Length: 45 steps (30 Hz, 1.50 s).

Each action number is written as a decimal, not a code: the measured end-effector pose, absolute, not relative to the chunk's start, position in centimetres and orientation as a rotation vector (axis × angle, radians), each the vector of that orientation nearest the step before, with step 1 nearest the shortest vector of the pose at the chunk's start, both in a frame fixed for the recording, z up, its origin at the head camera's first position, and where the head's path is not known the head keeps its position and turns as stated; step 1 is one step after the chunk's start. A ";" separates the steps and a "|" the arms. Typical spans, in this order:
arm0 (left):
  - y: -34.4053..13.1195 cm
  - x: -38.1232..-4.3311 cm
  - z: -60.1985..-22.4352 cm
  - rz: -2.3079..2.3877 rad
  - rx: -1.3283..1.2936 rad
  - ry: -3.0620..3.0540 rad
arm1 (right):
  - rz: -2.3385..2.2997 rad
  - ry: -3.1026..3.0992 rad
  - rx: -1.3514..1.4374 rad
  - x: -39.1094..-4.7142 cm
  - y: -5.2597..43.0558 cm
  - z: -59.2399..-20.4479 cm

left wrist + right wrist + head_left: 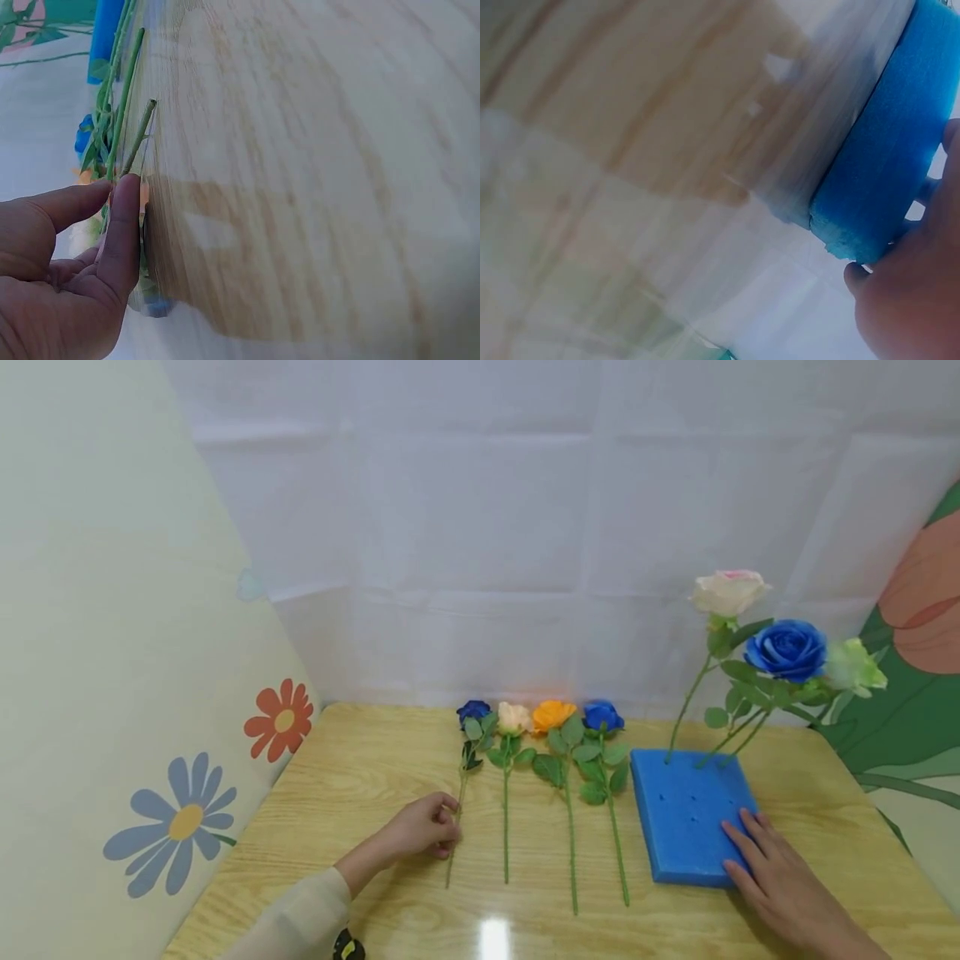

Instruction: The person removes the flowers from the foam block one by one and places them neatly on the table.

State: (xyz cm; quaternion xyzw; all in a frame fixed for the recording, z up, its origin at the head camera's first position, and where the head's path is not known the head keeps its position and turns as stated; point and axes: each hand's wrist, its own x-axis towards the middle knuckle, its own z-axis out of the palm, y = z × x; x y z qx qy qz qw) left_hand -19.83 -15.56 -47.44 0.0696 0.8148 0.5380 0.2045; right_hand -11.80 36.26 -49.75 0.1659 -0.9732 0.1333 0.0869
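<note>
Left grip (422, 828) narrow around dark blue rose's stem (141, 135), bloom (473, 713) clear only in head view

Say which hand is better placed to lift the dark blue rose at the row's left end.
Left, I'd say. The left hand is at the dark blue rose; the right hand rests on the blue block, and three other roses lie between it and that rose.

Seemingly a makeshift indoor tabletop set: wood-grain table (382, 756), creased white sheet (465, 510) behind, flower-patterned walls (90, 652) alongside.
</note>
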 end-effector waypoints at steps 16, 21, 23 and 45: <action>-14.0 -22.2 -44.8 1.417 0.244 2.477 | 0.361 -2.864 0.507 -11.8 36.3 -50.0; -11.4 -23.4 -43.8 1.356 0.380 2.457 | 0.304 -2.816 0.567 -12.0 36.7 -50.2; -10.2 -23.8 -43.6 1.326 0.438 2.454 | 0.280 -2.773 0.603 -12.1 36.8 -50.3; 2.0 -28.3 -42.7 1.418 0.745 2.381 | 0.257 -2.906 0.524 -11.4 36.4 -49.7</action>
